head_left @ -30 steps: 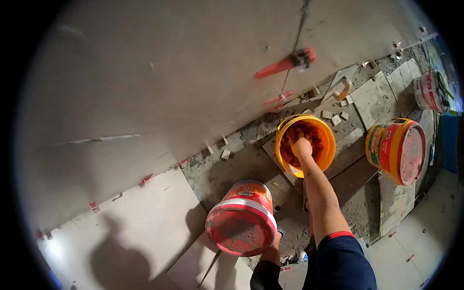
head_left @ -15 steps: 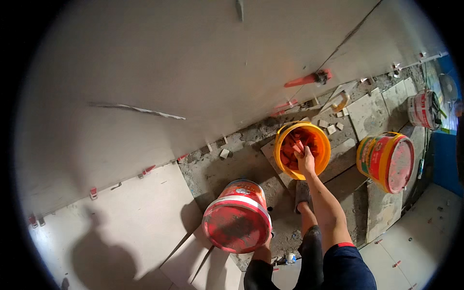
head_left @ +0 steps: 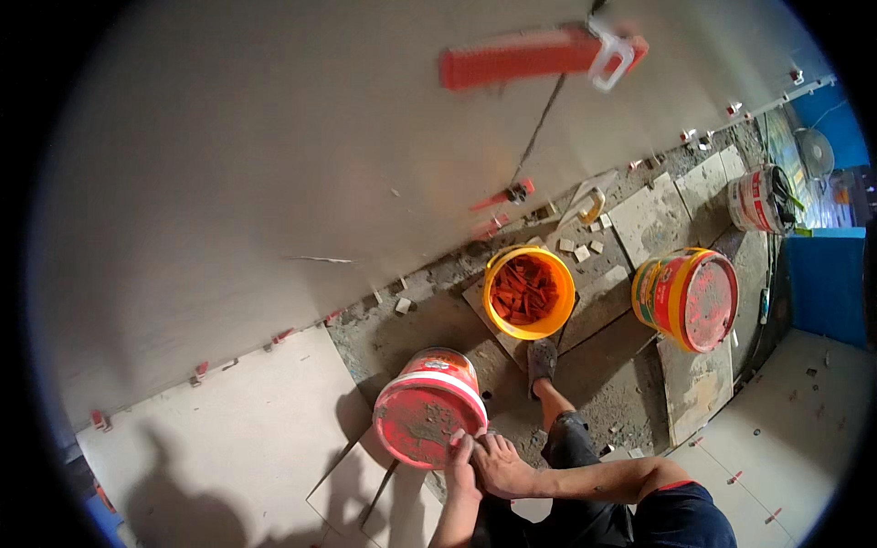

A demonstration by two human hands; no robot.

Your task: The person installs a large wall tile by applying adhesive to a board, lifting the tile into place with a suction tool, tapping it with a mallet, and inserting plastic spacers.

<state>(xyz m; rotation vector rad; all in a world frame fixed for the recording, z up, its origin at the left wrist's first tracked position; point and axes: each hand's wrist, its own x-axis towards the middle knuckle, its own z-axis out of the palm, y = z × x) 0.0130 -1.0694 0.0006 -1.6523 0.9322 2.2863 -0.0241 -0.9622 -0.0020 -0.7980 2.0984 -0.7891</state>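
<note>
In the head view, a smooth, round yellow bucket [head_left: 559, 312] stands open on rough, grey-smeared ground [head_left: 438, 315]. Inside it lies a loose heap of slim red wedges [head_left: 523, 290], their straight edges crossing at many angles. A foot in a dark slipper [head_left: 542, 363] is just beside this bucket. Nearer the person stands a red bucket [head_left: 425, 425] with a white band round its side; its flat, circular upper face is crusted with grey. To the right, a yellow-and-red bucket [head_left: 692, 297] shows a similar dusty disc. Small pale square pieces [head_left: 582, 253] lie near the open bucket. Large, smooth beige slabs line the wall [head_left: 237, 201], where a long red strip [head_left: 512, 60] with a whitish loop at one end appears blurred.

The two hands meet low in the view, by the near edge of the red bucket's face; whether they touch it I cannot tell. The left hand [head_left: 462, 468] comes up on a steep forearm, thumb raised. The right hand [head_left: 502, 468] reaches in from a bent elbow, back upward, fingers curled and close together. Whether either pinches something small is unclear.
</note>
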